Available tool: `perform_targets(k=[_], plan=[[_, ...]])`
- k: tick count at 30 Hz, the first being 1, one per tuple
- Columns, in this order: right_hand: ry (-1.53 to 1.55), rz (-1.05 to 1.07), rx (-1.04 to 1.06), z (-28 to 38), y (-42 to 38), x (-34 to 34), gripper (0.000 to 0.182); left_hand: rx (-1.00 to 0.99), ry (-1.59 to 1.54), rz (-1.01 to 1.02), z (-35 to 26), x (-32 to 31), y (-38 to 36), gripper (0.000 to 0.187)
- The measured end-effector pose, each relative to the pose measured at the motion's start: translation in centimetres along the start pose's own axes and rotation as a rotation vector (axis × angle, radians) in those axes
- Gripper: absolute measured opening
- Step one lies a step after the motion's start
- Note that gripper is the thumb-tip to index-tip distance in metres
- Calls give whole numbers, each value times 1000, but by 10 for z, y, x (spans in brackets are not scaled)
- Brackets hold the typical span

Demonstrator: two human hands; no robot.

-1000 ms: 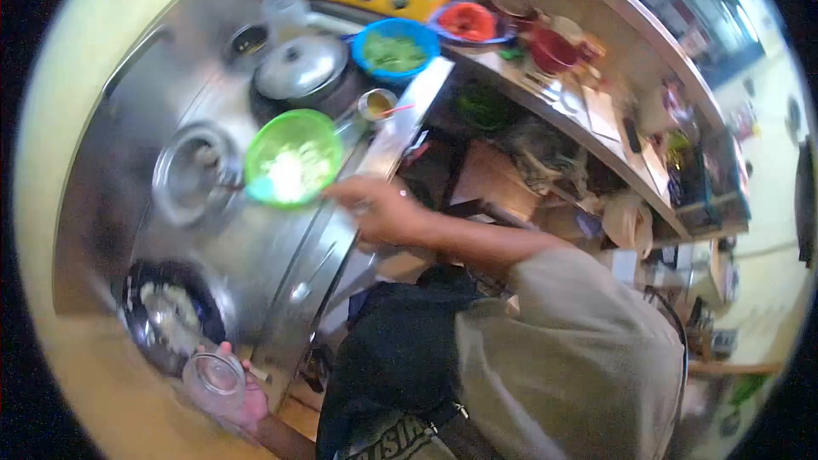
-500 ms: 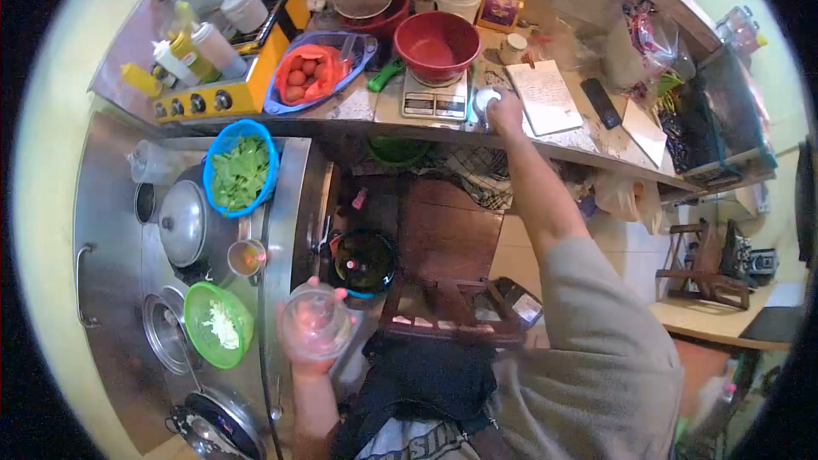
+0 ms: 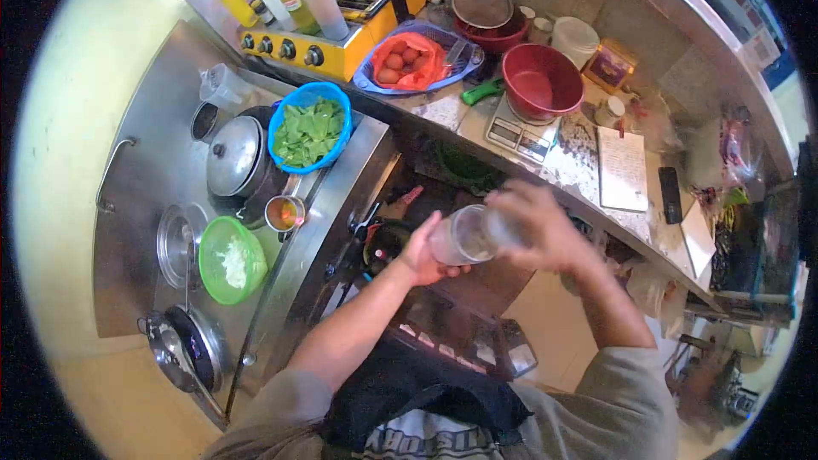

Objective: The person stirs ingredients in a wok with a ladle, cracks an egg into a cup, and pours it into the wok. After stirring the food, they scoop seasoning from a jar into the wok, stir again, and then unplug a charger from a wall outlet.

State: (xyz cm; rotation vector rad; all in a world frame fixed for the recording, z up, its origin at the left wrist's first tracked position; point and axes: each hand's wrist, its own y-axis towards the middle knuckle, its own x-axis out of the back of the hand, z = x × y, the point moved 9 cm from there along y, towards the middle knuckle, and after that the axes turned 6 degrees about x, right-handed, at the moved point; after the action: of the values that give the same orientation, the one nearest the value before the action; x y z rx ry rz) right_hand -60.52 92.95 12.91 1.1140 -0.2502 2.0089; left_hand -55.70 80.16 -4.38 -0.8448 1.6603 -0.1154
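Note:
My left hand [image 3: 423, 255] is wrapped round a clear plastic jar [image 3: 464, 235], tilted on its side with its mouth to the right. My right hand [image 3: 545, 226], smeared by motion, is right at that mouth, its fingers curled over a pale, round lid [image 3: 504, 230]. Both hands are in front of the counter edge, over the gap between the counter and the steel worktop. Just beyond them on the counter is a kitchen scale [image 3: 520, 137] bearing a red bowl [image 3: 543, 83].
On the steel worktop [image 3: 136, 230] are a blue basket of leaves [image 3: 310, 129], a green bowl [image 3: 232, 261], a lidded pot [image 3: 234, 156] and a small cup [image 3: 285, 214]. A notebook [image 3: 623, 169], a phone [image 3: 671, 195] and a purple basket of eggs [image 3: 365, 77] lie along the counter.
My right hand has come back from the counter beside the scale, bringing the pale round thing to the jar. My left hand has raised and tipped the jar. The view has turned left.

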Motion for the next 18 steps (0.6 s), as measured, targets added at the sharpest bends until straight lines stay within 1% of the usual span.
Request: perform_targets(k=[1, 2, 4, 7, 8, 10, 11, 13, 14, 16, 17, 18], plan=[[-37, 125, 1, 17, -1, -22, 72, 68, -22, 3, 9, 2, 11, 65], [-66, 45, 62, 27, -3, -24, 71, 143, -43, 12, 22, 9, 25, 65], [-41, -3, 67, 25, -8, -26, 71, 227, -53, 96, 31, -15, 34, 62], [262, -180, -228, -29, -32, -26, 68, 190, -57, 254, 33, -48, 32, 57], [319, -280, -352, -53, -42, -27, 61, 7, 3, -37, 26, -49, 32, 54], [707, -459, -503, -82, -55, -36, 55, -512, 131, -194, 1, -58, 31, 50], [621, -512, -459, -81, -57, -24, 56, -651, 236, -201, -11, -69, 28, 48], [469, -608, -393, -59, -67, -5, 57, -571, 341, -143, -17, -61, 44, 48], [379, -601, -362, -50, -72, 2, 58, -534, 396, -113, -20, -57, 51, 48], [197, -583, -293, -33, -82, 13, 61, 24, 249, 118, -2, -89, 44, 51], [132, -556, -223, -24, -83, 16, 63, 175, 250, 186, 7, -90, 47, 54], [74, -534, -181, -15, -84, 19, 63, 202, 194, 91, 9, -91, 49, 53]])
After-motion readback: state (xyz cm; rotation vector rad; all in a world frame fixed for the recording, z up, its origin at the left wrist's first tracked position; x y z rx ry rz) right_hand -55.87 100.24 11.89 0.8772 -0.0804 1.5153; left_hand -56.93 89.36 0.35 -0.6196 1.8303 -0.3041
